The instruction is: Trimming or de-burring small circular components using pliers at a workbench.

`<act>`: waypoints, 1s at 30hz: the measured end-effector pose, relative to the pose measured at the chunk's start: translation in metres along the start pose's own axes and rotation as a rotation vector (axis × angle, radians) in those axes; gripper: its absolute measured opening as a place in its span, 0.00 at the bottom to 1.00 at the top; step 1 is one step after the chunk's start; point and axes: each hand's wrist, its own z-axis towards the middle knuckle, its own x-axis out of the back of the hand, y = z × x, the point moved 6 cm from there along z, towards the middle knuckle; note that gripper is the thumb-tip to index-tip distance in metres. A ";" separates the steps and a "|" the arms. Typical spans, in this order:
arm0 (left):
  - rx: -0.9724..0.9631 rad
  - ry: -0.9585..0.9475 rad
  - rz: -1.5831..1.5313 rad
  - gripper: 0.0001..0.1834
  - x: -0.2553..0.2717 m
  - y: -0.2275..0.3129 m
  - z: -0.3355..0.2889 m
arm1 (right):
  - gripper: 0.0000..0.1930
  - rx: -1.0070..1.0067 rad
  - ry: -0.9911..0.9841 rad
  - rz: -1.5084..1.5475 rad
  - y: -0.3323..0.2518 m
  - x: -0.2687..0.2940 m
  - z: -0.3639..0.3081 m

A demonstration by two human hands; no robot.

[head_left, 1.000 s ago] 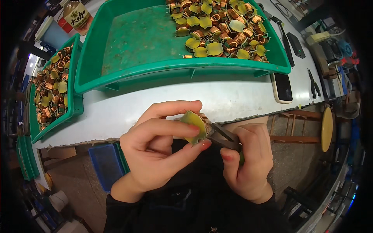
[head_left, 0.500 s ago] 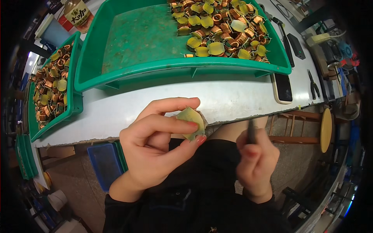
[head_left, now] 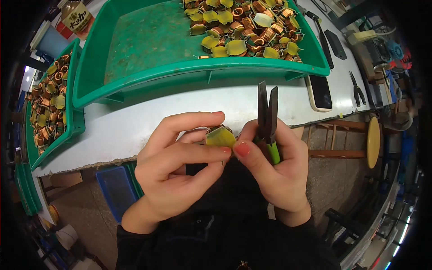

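Note:
Between the thumb and fingers of my left hand (head_left: 168, 166) is a toroidal coil (head_left: 221, 137) with a yellow-green base plate turned upward. One thin wire lead points down below it. My right hand (head_left: 281, 180) is wrapped round long-nose pliers (head_left: 268, 112) with green handles, jaws upward and slightly apart. The right thumb and index fingertips meet at the plate's right edge, and whether they pinch it I cannot tell. Most of the winding is hidden behind the plate and fingers.
A large green tray (head_left: 180, 69) across the white table (head_left: 135, 121) holds many copper coils (head_left: 252, 33) at its right side. A smaller green bin (head_left: 77, 119) of coils stands left. Right lie a phone (head_left: 320, 93) and other pliers (head_left: 357, 89). A wooden stool (head_left: 373, 142) stands beyond.
My right hand has come up and left to the coil, the pliers now upright in it. The coil has turned in my left hand. The whole view has shifted slightly.

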 end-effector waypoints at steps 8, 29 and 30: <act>0.094 0.001 -0.179 0.16 0.001 -0.012 -0.004 | 0.05 -0.011 -0.080 0.233 0.018 -0.001 0.006; 0.496 0.098 -0.859 0.25 -0.021 -0.045 -0.026 | 0.09 0.117 0.064 -0.767 0.021 0.033 -0.031; 0.505 0.126 -0.862 0.25 -0.021 -0.047 -0.027 | 0.09 0.137 0.070 -0.806 0.020 0.031 -0.029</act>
